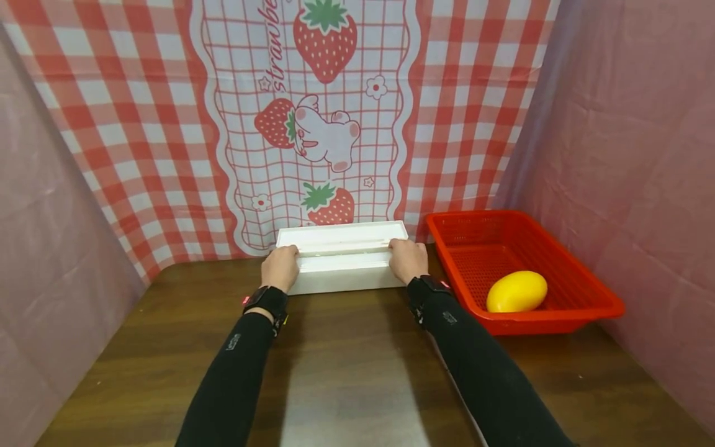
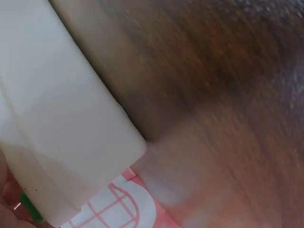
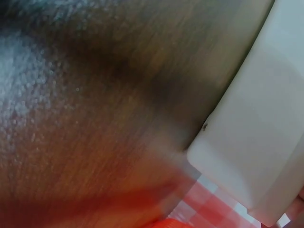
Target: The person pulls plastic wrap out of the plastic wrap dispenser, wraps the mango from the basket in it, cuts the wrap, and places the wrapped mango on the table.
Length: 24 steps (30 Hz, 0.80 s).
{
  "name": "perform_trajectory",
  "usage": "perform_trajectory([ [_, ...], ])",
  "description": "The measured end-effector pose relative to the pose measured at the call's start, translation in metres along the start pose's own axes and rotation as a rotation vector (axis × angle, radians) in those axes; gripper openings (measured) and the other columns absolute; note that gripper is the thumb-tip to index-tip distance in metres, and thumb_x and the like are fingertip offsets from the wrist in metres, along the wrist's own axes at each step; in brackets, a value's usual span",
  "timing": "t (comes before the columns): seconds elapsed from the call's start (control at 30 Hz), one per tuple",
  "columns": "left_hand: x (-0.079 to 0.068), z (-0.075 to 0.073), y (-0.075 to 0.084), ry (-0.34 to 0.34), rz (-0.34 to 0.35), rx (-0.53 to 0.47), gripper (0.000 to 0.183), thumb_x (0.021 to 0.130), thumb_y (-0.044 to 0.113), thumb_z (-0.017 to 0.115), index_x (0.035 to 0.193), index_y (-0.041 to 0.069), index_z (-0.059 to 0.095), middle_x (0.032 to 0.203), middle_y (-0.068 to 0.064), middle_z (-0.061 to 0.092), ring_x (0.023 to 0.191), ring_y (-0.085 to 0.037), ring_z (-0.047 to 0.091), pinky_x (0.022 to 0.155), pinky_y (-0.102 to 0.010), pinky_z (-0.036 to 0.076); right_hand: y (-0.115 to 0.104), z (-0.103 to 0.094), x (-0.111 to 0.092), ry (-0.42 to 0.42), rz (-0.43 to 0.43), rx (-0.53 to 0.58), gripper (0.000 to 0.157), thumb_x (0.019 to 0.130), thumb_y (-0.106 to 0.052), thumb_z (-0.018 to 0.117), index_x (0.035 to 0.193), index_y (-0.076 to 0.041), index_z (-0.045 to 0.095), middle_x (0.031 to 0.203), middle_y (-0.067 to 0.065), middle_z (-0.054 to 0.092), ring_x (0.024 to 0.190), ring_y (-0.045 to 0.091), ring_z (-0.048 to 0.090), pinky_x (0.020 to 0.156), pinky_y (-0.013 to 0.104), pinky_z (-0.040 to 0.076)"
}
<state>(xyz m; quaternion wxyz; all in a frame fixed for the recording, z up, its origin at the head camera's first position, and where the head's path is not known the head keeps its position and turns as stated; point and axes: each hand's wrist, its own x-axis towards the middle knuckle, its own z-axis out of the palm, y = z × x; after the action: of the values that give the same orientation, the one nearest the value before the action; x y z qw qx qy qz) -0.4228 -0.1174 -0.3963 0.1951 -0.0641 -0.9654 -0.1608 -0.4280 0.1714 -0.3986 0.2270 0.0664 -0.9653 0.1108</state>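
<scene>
A long white box stands on the table against the cloth backdrop, with a raised, rimmed panel along its back. At the box's left end, my left hand grips with curled fingers. My right hand holds the opposite end the same way, its thumb side at the inner edge. In the left wrist view the smooth box wall fills the left part, with fingers just showing at the lower corner. The right wrist view has the box's other end; most of that hand is out of frame.
A red plastic basket stands right of the box, close to my right forearm, with a yellow oval mango-like fruit inside. Behind hangs a red-and-white checked cloth with strawberries. Pink curtains flank the brown wooden table.
</scene>
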Motion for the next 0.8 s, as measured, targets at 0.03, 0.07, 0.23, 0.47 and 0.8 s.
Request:
perform_trajectory([
  [0.03, 0.0001, 0.0, 0.0003, -0.007, -0.01, -0.007, 0.02, 0.091, 0.004, 0.056, 0.106, 0.006, 0.07, 0.105, -0.014, 0.069, 0.096, -0.033, 0.063, 0.078, -0.052, 0.05, 0.0001, 0.0005, -0.0003, 0.011, 0.0, -0.002, 0.022, 0.088, -0.005, 0.056, 0.1, -0.009, 0.074, 0.096, 0.01, 0.072, 0.084, 0.03, 0.064, 0.079, 0.047, 0.044],
  [0.07, 0.0, 0.0, 0.0004, -0.01, -0.015, -0.013, 0.02, 0.091, 0.003, 0.056, 0.106, 0.006, 0.069, 0.106, -0.014, 0.068, 0.096, -0.033, 0.063, 0.077, -0.053, 0.05, 0.0004, 0.0014, -0.0005, 0.023, -0.004, -0.006, 0.022, 0.087, -0.004, 0.056, 0.099, -0.009, 0.073, 0.095, 0.01, 0.072, 0.083, 0.03, 0.064, 0.078, 0.047, 0.044],
  [0.23, 0.0001, -0.0002, 0.0001, -0.015, -0.029, -0.017, 0.02, 0.09, 0.002, 0.056, 0.106, 0.006, 0.067, 0.105, -0.013, 0.068, 0.094, -0.034, 0.063, 0.075, -0.055, 0.05, 0.0009, 0.0033, 0.0001, 0.047, -0.014, -0.004, 0.019, 0.084, -0.003, 0.058, 0.098, -0.006, 0.071, 0.093, 0.012, 0.071, 0.081, 0.031, 0.064, 0.076, 0.048, 0.045],
  [0.47, -0.0015, -0.0028, -0.0009, 0.027, -0.094, -0.163, 0.016, 0.091, 0.006, 0.055, 0.1, 0.01, 0.067, 0.101, -0.011, 0.067, 0.091, -0.032, 0.062, 0.076, -0.056, 0.047, 0.0017, 0.0038, 0.0024, 0.043, -0.01, 0.034, 0.018, 0.086, -0.003, 0.056, 0.098, -0.005, 0.068, 0.094, 0.013, 0.07, 0.081, 0.032, 0.063, 0.077, 0.049, 0.044],
  [0.8, -0.0006, -0.0089, -0.0032, 0.056, -0.112, -0.343, 0.017, 0.098, 0.017, 0.052, 0.101, 0.009, 0.066, 0.1, -0.012, 0.065, 0.088, -0.03, 0.06, 0.076, -0.051, 0.046, 0.0002, -0.0026, 0.0078, 0.028, 0.054, 0.142, 0.015, 0.089, -0.009, 0.054, 0.101, -0.005, 0.062, 0.098, 0.012, 0.065, 0.087, 0.031, 0.061, 0.078, 0.047, 0.047],
])
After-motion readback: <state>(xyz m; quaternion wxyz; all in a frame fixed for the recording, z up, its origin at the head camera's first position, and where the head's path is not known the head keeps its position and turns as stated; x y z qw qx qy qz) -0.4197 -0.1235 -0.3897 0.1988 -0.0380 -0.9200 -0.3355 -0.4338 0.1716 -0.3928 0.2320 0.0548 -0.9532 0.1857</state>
